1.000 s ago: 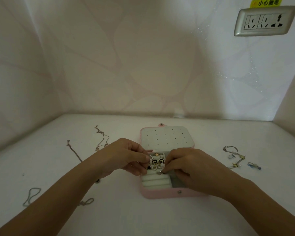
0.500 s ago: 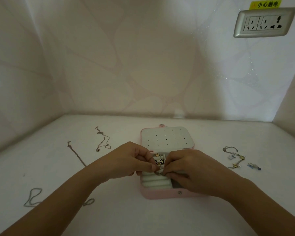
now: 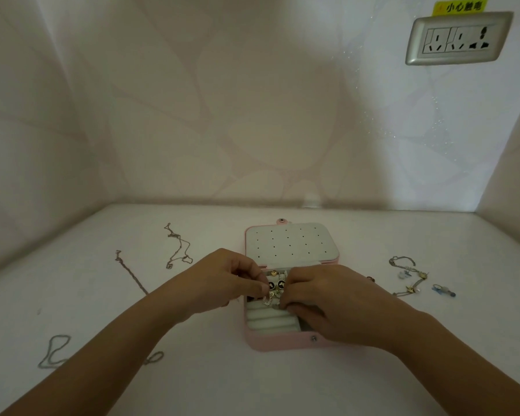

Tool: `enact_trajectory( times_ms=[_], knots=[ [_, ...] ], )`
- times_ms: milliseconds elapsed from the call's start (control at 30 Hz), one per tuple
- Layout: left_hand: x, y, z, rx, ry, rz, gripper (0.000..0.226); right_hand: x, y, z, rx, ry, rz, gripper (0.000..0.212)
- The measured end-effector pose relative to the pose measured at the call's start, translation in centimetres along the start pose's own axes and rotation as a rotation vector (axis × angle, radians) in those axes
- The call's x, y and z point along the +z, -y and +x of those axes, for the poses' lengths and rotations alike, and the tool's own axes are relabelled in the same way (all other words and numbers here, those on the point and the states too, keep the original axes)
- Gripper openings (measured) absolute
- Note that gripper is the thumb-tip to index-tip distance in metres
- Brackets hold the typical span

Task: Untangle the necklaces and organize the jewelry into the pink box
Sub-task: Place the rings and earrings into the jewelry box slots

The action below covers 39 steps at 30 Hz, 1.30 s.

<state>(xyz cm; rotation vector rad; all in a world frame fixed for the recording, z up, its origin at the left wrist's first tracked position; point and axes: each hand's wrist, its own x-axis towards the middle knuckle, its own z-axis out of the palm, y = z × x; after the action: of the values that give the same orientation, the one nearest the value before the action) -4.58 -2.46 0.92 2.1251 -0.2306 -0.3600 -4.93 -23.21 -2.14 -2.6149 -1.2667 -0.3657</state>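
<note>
Since a second ago the left hand (image 3: 222, 283) and right hand (image 3: 327, 298) have drawn together, both pinching the charm cluster (image 3: 275, 289) low over the open pink box (image 3: 282, 342). Placement looks near; necklaces (image 3: 174, 235) lie outside.

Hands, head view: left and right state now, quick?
Left hand: pinching the charm jewelry over the pink box.
Right hand: pinching the same charm jewelry.

White tabletop (image 3: 282, 385): pink box (image 3: 278, 343), chains (image 3: 179, 246), perhaps earrings (image 3: 443, 290).
</note>
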Motion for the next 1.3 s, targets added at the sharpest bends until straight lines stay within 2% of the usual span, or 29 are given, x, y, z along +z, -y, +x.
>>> enact_trajectory(
  times_ms=[100, 333, 800, 933, 1033, 1167, 1300],
  knots=[
    [0.0, -0.1, 0.0, -0.004, -0.023, 0.007, 0.003, 0.0, 0.1, 0.0, -0.011, 0.003, -0.023, 0.021],
    [-0.1, 0.0, 0.2, -0.021, -0.014, -0.010, 0.004, -0.2, 0.1, 0.0, -0.020, 0.004, -0.021, 0.027],
    [-0.4, -0.8, -0.4, -0.066, -0.068, 0.110, 0.009, -0.5, 0.3, -0.1, -0.006, 0.016, 0.016, 0.029],
    [-0.1, -1.4, -0.7, -0.038, -0.028, 0.090, 0.004, -0.5, 0.2, 0.0, 0.050, 0.030, 0.058, 0.029],
    [0.8, -1.8, -0.9, 0.013, 0.020, 0.078, 0.002, -0.8, -0.5, -0.2, 0.157, -0.002, 0.166, 0.020],
    [1.8, -1.5, -0.5, 0.049, 0.016, 0.140, 0.015, -1.1, -1.8, -0.5, 0.254, -0.009, 0.176, 0.016],
    [2.6, -1.2, -0.1, 0.074, 0.012, 0.182, 0.018, -1.2, -2.1, -0.7, 0.273, -0.014, 0.182, 0.016]
  ],
)
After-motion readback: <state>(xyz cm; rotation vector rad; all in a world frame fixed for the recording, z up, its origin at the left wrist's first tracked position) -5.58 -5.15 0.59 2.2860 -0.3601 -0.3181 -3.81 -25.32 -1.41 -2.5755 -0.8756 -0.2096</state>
